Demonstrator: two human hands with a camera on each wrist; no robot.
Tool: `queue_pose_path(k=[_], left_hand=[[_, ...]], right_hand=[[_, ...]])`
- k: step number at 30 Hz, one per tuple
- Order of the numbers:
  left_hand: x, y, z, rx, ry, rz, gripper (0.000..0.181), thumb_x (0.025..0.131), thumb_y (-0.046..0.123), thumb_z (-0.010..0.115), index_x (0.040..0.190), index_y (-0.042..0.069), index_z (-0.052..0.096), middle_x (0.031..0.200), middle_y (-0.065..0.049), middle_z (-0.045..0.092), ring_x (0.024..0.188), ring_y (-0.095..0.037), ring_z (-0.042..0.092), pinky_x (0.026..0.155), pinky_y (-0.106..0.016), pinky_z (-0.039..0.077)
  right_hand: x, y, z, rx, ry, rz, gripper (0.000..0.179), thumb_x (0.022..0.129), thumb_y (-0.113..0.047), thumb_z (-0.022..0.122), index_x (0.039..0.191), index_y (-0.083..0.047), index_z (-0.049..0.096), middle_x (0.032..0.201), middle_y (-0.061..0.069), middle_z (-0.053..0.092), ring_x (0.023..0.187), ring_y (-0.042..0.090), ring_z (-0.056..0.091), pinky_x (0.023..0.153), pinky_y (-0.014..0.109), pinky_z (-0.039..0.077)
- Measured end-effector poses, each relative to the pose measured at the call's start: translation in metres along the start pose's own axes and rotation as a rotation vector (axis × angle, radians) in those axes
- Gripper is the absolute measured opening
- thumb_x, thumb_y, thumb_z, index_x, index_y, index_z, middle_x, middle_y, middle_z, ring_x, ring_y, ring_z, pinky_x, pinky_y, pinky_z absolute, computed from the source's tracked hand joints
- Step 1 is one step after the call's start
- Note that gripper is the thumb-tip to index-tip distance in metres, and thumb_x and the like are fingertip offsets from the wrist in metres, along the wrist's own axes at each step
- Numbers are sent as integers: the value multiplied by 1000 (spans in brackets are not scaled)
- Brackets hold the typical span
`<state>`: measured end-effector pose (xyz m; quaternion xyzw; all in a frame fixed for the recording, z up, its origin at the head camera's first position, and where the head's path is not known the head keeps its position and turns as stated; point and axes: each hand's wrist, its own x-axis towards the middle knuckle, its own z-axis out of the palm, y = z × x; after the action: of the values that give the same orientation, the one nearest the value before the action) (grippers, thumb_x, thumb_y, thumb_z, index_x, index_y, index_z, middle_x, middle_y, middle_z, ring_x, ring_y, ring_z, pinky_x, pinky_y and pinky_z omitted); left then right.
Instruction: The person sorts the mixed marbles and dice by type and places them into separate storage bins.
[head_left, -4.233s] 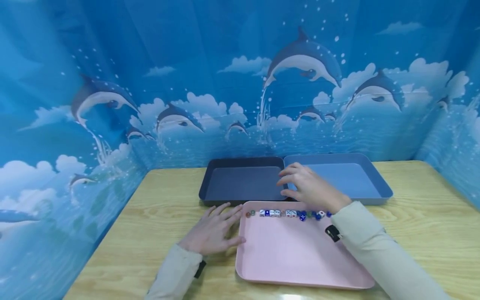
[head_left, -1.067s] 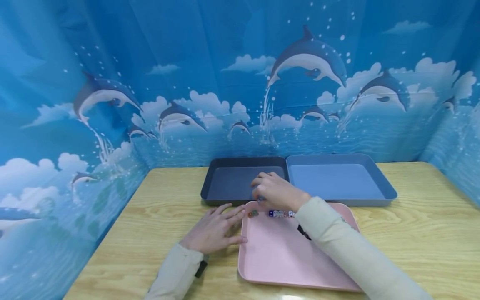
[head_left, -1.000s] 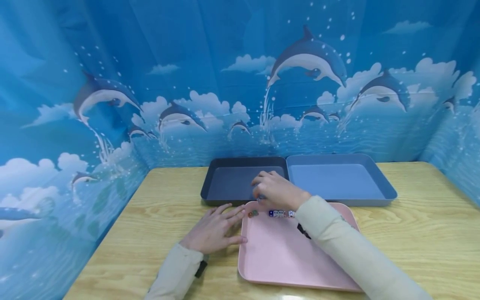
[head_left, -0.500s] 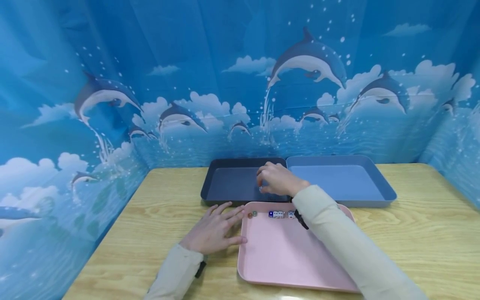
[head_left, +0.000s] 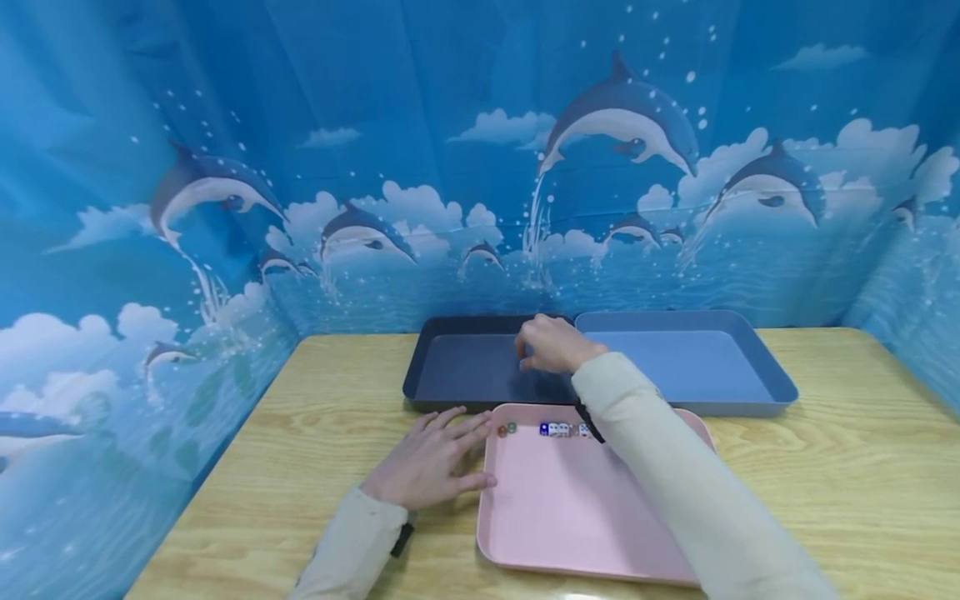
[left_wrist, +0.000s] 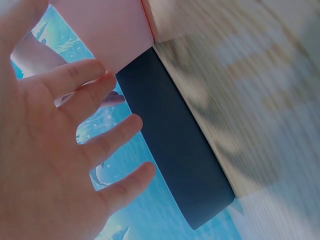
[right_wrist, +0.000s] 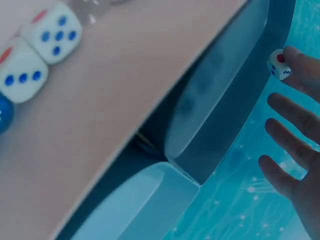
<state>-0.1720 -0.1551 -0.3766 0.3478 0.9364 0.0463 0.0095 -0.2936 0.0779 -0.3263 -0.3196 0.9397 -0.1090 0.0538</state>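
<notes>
My right hand (head_left: 555, 343) is above the black tray (head_left: 457, 362) in the head view. In the right wrist view it pinches a white die (right_wrist: 279, 65) with red and blue pips at its fingertips, other fingers spread. My left hand (head_left: 427, 462) lies spread at the left rim of the pink tray (head_left: 585, 508), thumb and fingertips by the edge. Along that tray's back wall runs a row with a blue die (head_left: 544, 429) and white dice (head_left: 558, 430); my right sleeve hides its right part. An orange marble (head_left: 502, 431) and a green marble (head_left: 512, 427) lie at the left corner.
A blue tray (head_left: 693, 367) stands to the right of the black one, behind the pink tray. The wooden table (head_left: 832, 467) carries all three trays. A dolphin-print backdrop (head_left: 450, 167) rises behind and at the sides.
The right hand has taken the white die from the row's left end and lifted it back over the black tray. The left hand has kept its place.
</notes>
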Motion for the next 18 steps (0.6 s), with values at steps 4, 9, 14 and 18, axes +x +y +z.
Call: queue_pose_path(k=[4,9,14,18], left_hand=[[0,1,0,-4,-8,-5,72,97,58,58,157,21,42,156,-1,45,139,-38,44,109,-64,37],[0,0,1,-8,-4,0,72,97,57,59,157,21,43,156,-1,46,138,-38,46,108,-64,38],[0,0,1,-5,-5,2,72,97,58,59,157,20,43,156,-2,46,137,-37,47,108,-63,39],[1,0,0,0,-17,-6,73,97,58,59,157,20,42,156,-2,45,136,-36,48,107,-63,39]], right_hand=[[6,4,-3,67,-38,68,21,95,-14,73,113,-3,76,120,14,69,110,32,64,89,44,56],[12,6,-4,68,-70,113,23,95,-15,74,115,-3,75,124,15,67,112,32,64,90,44,55],[15,7,-2,51,-74,132,24,95,-17,75,114,-4,75,123,15,67,109,30,65,87,42,56],[14,7,-4,38,-76,135,24,95,-17,75,115,-4,75,123,15,67,108,30,65,87,41,57]])
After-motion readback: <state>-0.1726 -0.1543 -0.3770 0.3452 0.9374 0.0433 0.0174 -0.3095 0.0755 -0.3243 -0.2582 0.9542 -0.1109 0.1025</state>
